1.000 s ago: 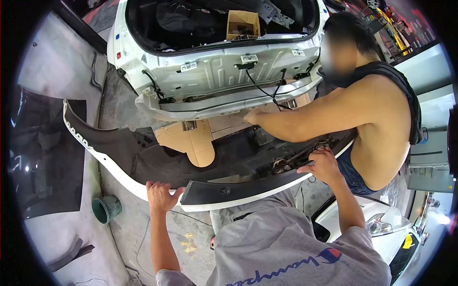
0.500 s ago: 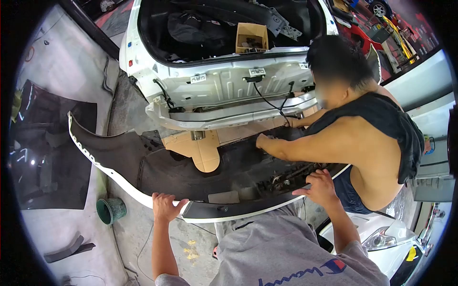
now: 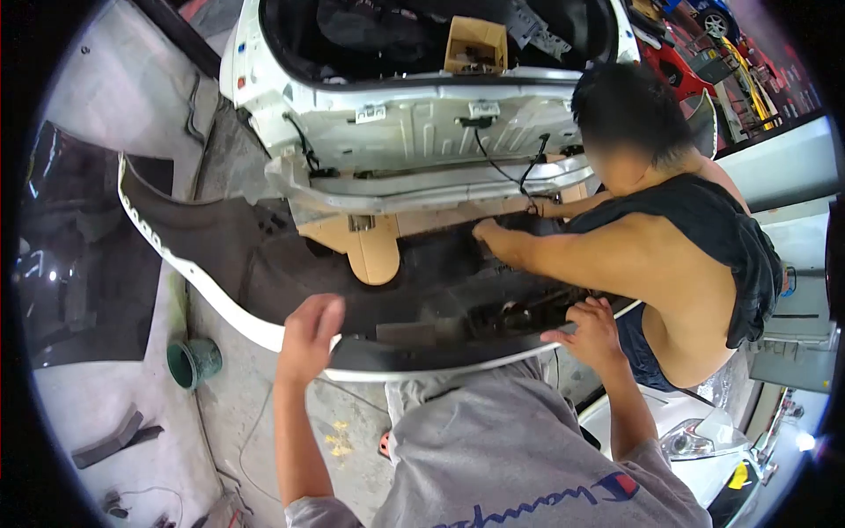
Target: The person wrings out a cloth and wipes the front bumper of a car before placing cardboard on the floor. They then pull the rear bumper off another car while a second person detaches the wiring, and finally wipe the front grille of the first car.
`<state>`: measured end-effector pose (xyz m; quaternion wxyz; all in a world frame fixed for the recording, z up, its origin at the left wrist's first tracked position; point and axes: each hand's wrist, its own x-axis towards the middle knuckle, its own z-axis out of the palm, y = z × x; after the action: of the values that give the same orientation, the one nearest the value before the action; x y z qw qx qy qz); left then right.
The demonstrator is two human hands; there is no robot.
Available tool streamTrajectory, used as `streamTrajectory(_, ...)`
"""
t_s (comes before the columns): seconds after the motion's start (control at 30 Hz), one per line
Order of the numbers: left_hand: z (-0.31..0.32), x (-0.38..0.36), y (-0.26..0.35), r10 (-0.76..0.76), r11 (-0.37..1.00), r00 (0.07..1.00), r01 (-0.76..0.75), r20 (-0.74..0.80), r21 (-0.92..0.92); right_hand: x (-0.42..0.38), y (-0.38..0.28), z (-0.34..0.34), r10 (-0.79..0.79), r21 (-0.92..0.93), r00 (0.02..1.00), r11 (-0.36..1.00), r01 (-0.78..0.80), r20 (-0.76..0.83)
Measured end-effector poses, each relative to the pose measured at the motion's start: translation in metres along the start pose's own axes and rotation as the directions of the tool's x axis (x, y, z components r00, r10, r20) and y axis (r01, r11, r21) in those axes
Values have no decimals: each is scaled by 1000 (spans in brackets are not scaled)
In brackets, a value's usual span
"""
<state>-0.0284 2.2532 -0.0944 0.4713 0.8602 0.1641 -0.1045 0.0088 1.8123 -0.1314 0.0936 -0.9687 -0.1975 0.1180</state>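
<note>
A car bumper cover point(image 3: 422, 359), white outside and black inside, lies hollow side up between me and the rear of a white car point(image 3: 400, 145). My right hand point(image 3: 594, 334) grips its near edge, fingers over the rim and thumb along the side. My left hand point(image 3: 310, 333) is at the same edge further left, its fingers bent and blurred. Opposite, to the right, a co-worker leans over the bumper; that person's hand point(image 3: 486, 232) is at its inner side, close to black cables point(image 3: 525, 180) hanging from the car. A cardboard piece point(image 3: 377, 257) overlaps the bumper's far edge.
An open cardboard box point(image 3: 475, 48) stands in the car's trunk. To the left are a green bucket point(image 3: 194, 363), a dark glossy panel point(image 3: 97, 264) and dark strips point(image 3: 119, 440) on the floor. Behind the co-worker, a white car's headlight point(image 3: 694, 438) shows.
My left hand has shifted from lying over the bumper's edge to a raised, more bent pose. My right hand stays on the rim. The whole view has tilted, so the bumper appears higher.
</note>
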Motion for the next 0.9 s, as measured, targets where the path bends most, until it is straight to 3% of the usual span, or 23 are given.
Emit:
streamTrajectory(0.03,13,-3,16,208,957,978,-207,20,204,-1,2,5,-33,-18,998,999,32,-45)
streamTrajectory(0.07,24,-8,11,231,948,973,-222,-11,228,-1,2,4,-29,-11,999,1000,29,-40)
streamTrajectory(0.13,39,-15,33,484,792,874,-416,-45,446,1,2,3,-5,34,1000,999,5,-1)
streamTrajectory(0.2,45,-20,29,364,862,921,-277,-137,425,4,-5,-6,53,36,996,998,-56,78)
streamTrajectory(0.33,56,-18,24,248,936,933,-162,-261,311,3,-5,-7,20,57,1000,998,-21,15)
streamTrajectory(0.4,64,-17,21,298,921,884,-166,-360,353,3,-4,-6,15,41,1000,999,-16,27)
streamTrajectory(0.83,81,-19,14,418,898,757,-263,-501,352,7,-3,-14,109,23,980,993,-115,164)
streamTrajectory(0.9,81,-20,12,423,899,742,-273,-519,343,6,-4,-14,57,17,993,998,-59,105)
